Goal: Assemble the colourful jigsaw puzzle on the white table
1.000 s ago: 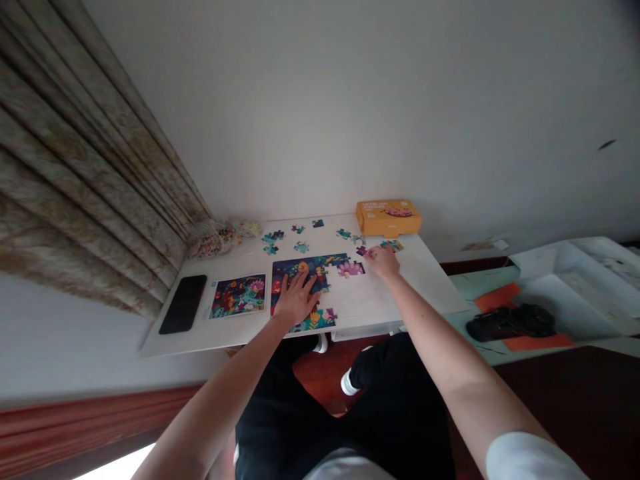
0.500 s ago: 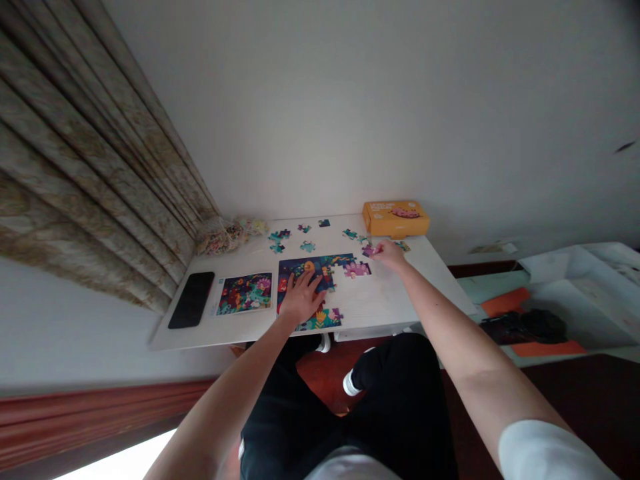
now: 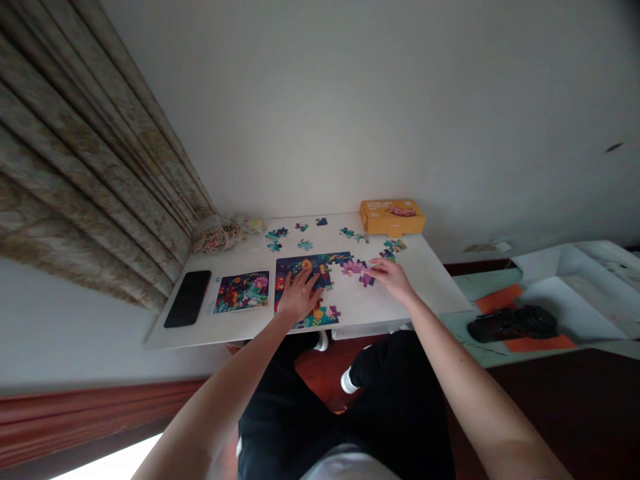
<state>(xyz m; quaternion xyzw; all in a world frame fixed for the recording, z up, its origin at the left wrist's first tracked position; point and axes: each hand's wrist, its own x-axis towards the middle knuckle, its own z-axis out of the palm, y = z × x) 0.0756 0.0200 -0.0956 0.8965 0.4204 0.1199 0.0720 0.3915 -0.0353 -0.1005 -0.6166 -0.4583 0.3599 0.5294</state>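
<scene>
So, my left hand lies flat, fingers apart, on the part-built dark-blue cardboard jigsaw; my right hand is at its purple piece, pinch unclear. Loose teal cardboard pieces remain beyond the jigsaw.

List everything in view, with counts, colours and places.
white table: one, white, centre
jigsaw puzzle: one, multicoloured, part-built, on table
loose pieces: many, teal and purple, on table
picture card: one, multicoloured, left of puzzle
phone: one, black, table's left end
box: one, orange, table's far edge
plastic bag: one, clear, far left corner
curtain: one, beige, far left
black object: one, black, on orange sheets, right
left hand: one, flat on puzzle
right hand: one, beside purple pieces
</scene>
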